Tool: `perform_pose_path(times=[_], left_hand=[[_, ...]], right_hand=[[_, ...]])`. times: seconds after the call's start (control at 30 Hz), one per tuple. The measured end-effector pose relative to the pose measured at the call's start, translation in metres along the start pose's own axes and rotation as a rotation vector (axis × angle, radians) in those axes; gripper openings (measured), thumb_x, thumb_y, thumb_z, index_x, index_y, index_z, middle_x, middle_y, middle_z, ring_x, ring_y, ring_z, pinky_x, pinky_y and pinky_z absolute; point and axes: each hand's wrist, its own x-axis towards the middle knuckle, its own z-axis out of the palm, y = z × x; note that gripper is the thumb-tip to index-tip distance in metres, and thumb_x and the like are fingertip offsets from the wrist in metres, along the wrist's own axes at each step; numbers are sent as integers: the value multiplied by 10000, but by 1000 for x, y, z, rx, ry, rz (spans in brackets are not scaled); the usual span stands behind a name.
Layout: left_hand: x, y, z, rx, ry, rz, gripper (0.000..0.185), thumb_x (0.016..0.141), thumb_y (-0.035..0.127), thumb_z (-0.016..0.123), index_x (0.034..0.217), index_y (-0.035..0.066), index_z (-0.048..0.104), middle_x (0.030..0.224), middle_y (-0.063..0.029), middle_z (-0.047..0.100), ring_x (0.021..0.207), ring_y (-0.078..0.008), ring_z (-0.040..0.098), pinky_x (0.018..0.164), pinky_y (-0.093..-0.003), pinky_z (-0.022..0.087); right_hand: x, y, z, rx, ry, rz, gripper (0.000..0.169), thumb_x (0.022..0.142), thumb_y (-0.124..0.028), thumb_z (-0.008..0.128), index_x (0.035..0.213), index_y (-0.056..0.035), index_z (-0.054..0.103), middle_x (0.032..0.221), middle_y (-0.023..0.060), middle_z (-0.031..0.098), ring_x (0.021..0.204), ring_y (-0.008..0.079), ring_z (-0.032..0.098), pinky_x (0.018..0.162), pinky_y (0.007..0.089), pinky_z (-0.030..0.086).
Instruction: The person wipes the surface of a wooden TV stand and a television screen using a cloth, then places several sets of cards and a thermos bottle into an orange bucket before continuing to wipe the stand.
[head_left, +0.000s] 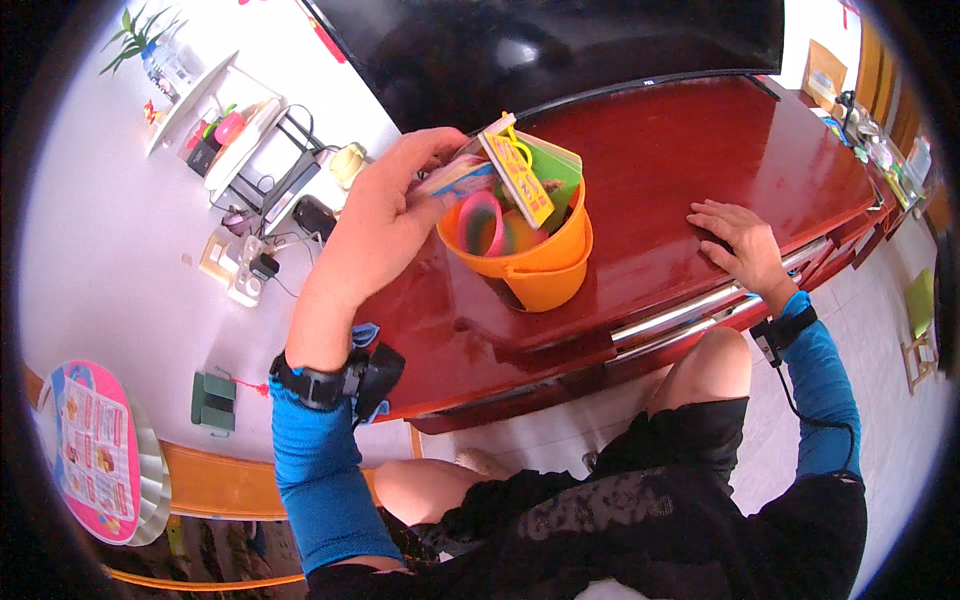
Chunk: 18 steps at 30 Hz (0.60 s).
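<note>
An orange plastic bucket (551, 281) stands on the glossy red-brown wooden cabinet top (645, 161). At the bucket's left rim, my left hand (390, 206) grips a small stack of colourful cards or thin books (457, 178). Inside the bucket sit a pink ring-shaped piece (491, 225), perhaps a coil toy, and a green board book (559, 165). A yellow card-like piece (523, 180) with a yellow loop leans up out of the bucket. My right hand (739, 240) rests palm down near the cabinet's front edge, fingers slightly spread, holding nothing.
A large black television (570, 52) stands behind the bucket. To the left are a power strip (247, 274) with cables and white wall shelves (247, 142). Assorted small items (877, 142) lie at the far right. Metal-trimmed drawers (690, 311) line the cabinet front above my knees.
</note>
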Motion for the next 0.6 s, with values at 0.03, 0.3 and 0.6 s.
perform_pose_path(times=[0.03, 0.3, 0.6], left_hand=[[-2, 0, -1, 40, 43, -7, 469, 832, -54, 573, 1283, 62, 520, 1179, -62, 602, 1101, -143, 556, 926, -293, 462], [-4, 8, -27, -9, 147, -14, 402, 879, -43, 551, 1274, 34, 539, 1168, -51, 613, 1085, -130, 555, 942, -270, 433], [21, 7, 23, 213, 10, 162, 446, 856, 112, 654, 1278, 63, 519, 1191, -111, 596, 1108, -216, 565, 945, -331, 441]], right_hand=[[0, 0, 0, -2, -1, -3, 401, 837, -234, 616, 1209, -84, 614, 1284, 130, 591, 1218, 334, 530, 1029, 440, 415], [0, 1, 0, 1, -2, 3, 406, 832, -237, 619, 1207, -80, 615, 1292, 128, 587, 1228, 332, 523, 1034, 444, 410], [0, 3, 2, 11, 1, -9, 401, 839, -229, 621, 1212, -82, 610, 1288, 126, 589, 1230, 328, 521, 1031, 442, 412]])
